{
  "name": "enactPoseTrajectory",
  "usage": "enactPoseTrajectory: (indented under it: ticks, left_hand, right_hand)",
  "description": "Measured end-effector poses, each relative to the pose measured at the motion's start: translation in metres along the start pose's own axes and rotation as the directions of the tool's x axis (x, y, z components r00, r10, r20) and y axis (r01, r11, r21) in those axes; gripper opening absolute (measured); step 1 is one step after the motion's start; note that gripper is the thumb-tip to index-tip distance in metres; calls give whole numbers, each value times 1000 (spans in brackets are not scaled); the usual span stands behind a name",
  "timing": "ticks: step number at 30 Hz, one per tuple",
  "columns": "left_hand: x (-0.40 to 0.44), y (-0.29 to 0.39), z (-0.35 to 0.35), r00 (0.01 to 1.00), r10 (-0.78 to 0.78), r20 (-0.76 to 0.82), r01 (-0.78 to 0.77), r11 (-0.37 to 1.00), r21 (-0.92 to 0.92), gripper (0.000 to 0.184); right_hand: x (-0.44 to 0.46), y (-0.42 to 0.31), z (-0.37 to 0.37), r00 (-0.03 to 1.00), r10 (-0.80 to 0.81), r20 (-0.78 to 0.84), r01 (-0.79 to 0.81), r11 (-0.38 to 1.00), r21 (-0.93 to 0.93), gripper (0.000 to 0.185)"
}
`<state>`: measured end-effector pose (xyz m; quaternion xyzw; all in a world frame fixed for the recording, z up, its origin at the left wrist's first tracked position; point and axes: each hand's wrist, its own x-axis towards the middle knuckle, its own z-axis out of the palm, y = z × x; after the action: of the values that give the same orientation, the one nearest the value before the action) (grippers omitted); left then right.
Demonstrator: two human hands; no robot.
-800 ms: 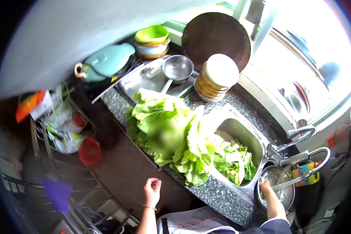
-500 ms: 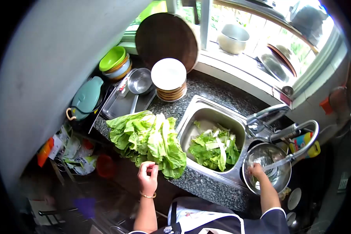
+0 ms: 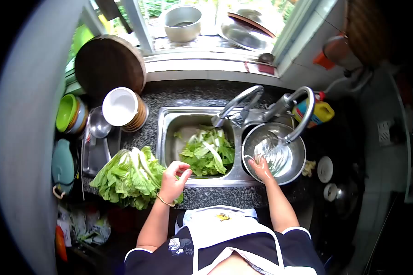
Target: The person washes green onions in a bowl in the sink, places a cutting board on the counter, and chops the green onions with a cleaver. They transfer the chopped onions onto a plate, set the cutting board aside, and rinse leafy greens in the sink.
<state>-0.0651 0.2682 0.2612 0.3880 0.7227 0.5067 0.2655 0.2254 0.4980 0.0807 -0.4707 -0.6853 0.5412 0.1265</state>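
My left hand point(image 3: 173, 182), a bangle at its wrist, is over the sink's front left edge. Its fingers are loosely curled, and I see nothing in them. Beside it, a pile of leafy greens point(image 3: 128, 176) rests on the counter's front edge. Torn green leaves point(image 3: 209, 153) lie in the steel sink point(image 3: 174, 133). On the right, my right hand point(image 3: 262, 170) reaches into a metal bowl point(image 3: 298, 162) under a tap point(image 3: 298, 133). Its fingers close around thin pale-ended green stalks, apparently scallions point(image 3: 251, 158), partly hidden by the hand and the glare.
A second faucet point(image 3: 236, 105) arches over the sink. White bowls point(image 3: 120, 106) are stacked on the left, near a steel ladle point(image 3: 99, 123) and a round wooden board point(image 3: 110, 64). A yellow bottle point(image 3: 323, 112) stands behind the metal bowl. A pot point(image 3: 182, 24) sits at the window.
The view has turned and shifted to the right. My left hand has moved from the leafy pile toward the sink's front edge. My right hand stays in the metal bowl.
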Motion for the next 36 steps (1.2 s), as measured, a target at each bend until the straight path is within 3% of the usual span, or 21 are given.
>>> enactPoseTrajectory:
  ticks: [1, 3, 4, 5, 8, 10, 13, 16, 17, 19, 20, 22, 26, 27, 28, 29, 31, 32, 34, 35, 36]
  left_hand:
    - [8, 3, -8, 998, 55, 27, -57, 996, 67, 12]
    - [23, -14, -43, 990, 66, -127, -37, 976, 214, 12]
    - [37, -28, -77, 980, 68, -186, -7, 950, 311, 12]
    - [49, -42, -116, 962, 165, -219, -15, 830, 557, 15]
    - [79, -80, -230, 894, 78, -441, 356, 473, 806, 19]
    - [101, -144, -295, 835, -255, -488, 550, 438, 711, 23]
    - [117, -212, -329, 619, -708, -338, 724, 349, 595, 50]
    - [109, -256, -325, 664, -677, -317, 723, 472, 505, 82]
    - [104, -278, -335, 726, -652, -219, 677, 624, 390, 75]
    - [97, -305, -344, 789, -579, -205, 600, 655, 459, 57]
    - [88, -308, -351, 781, -589, -208, 610, 646, 459, 57]
    - [69, -274, -358, 632, -719, -289, 767, 633, 103, 38]
    - [14, -263, -389, 736, -610, -293, 674, 618, 404, 36]
    - [0, -280, -398, 796, -546, -260, 594, 621, 512, 39]
    - [-3, -243, -390, 744, -595, -305, 658, 573, 487, 47]
    - [-5, -247, -389, 774, -565, -287, 626, 610, 486, 46]
    - [-21, -256, -390, 807, -533, -254, 589, 696, 411, 45]
    - [-28, -260, -392, 814, -530, -237, 580, 724, 373, 45]
    - [-48, -327, -419, 834, -499, -237, 552, 747, 371, 43]
    - [-39, -300, -409, 804, -523, -284, 591, 641, 491, 42]
    - [-39, -310, -412, 798, -531, -286, 603, 704, 375, 41]
  right_hand:
    - [-15, -32, 1, 985, 120, -121, -106, 988, 114, 36]
    - [-30, -64, -2, 931, 219, -290, -240, 970, -39, 40]
    - [-17, -15, -1, 938, 135, -318, -105, 988, 109, 48]
    - [-25, -29, -1, 932, 126, -341, -122, 992, 33, 40]
    - [-35, -25, 2, 947, 103, -306, -92, 995, 49, 24]
    - [-36, 0, 6, 961, 53, -272, -47, 998, 28, 18]
    - [-34, -10, 17, 957, 9, -289, -44, 992, -116, 13]
    - [-28, -16, 22, 953, 64, -296, -64, 998, 13, 15]
    - [-23, -8, 23, 946, 91, -312, -67, 994, 88, 13]
    - [-13, 9, 15, 927, 164, -338, -163, 986, 32, 16]
    - [-12, 9, 14, 897, 273, -348, -248, 962, 116, 15]
    - [-8, -6, 13, 853, 362, -377, -284, 927, 246, 13]
    - [-2, 11, 7, 822, 381, -424, -313, 923, 222, 19]
    - [14, 45, 9, 863, 292, -412, -258, 956, 138, 25]
    - [19, 80, -6, 883, 208, -420, -208, 977, 47, 30]
    - [11, 48, 2, 820, 304, -485, -345, 939, 5, 41]
    - [9, 36, 8, 722, 351, -596, -331, 932, 148, 31]
    - [18, 96, -4, 647, 323, -691, -287, 942, 171, 25]
    - [8, -9, 7, 657, 484, -578, -206, 853, 480, 27]
    - [11, -13, 3, 678, 466, -569, -109, 829, 549, 29]
    - [13, -36, -2, 658, 466, -591, -71, 820, 568, 31]
